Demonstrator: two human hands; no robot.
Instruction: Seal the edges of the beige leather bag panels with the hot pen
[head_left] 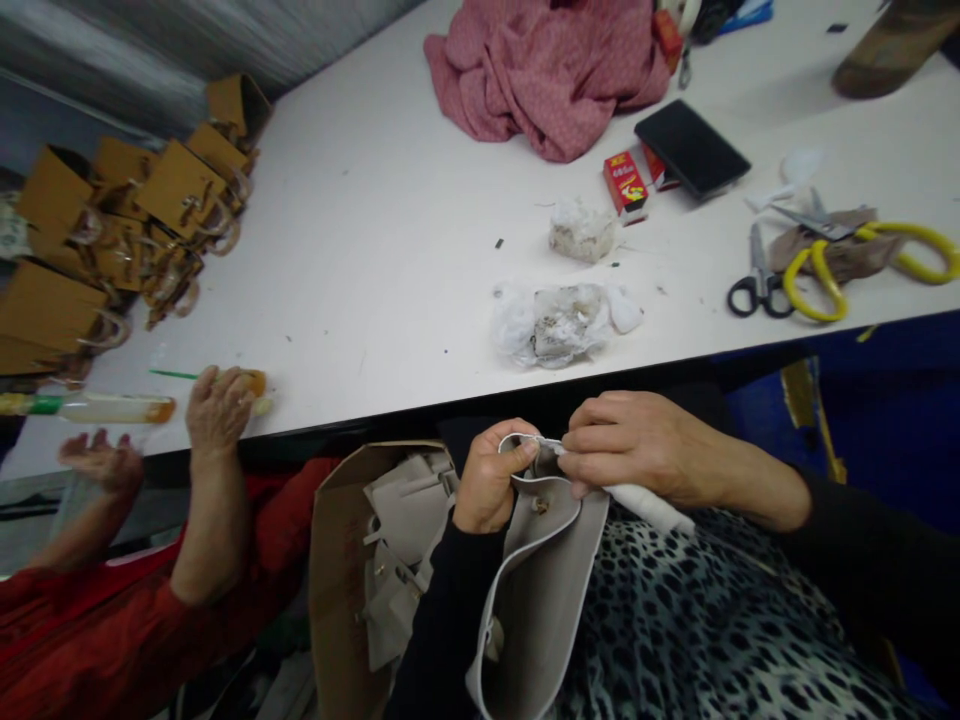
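Observation:
My left hand (491, 478) is closed on the upper edge of a light grey bag (551, 590), thumb and fingers pinching a strap-like strip there. The bag gapes open over my lap, and a small metal snap shows on its inner wall. My right hand (637, 445) is closed beside the left at the same edge. A tool with a white-wrapped handle (654, 508) sticks out under its palm, and a thin line runs away from the handle's end. The tool's tip is hidden by my fingers.
A carton (330, 580) of grey bag pieces (409, 510) stands to my left. Beyond it a co-worker's hands (217, 410) work near a bottle (112, 406). Brown bags (180, 190) are piled far left. On the table lie plastic-wrapped lumps (566, 322), yellow scissors (817, 280) and a phone (691, 148).

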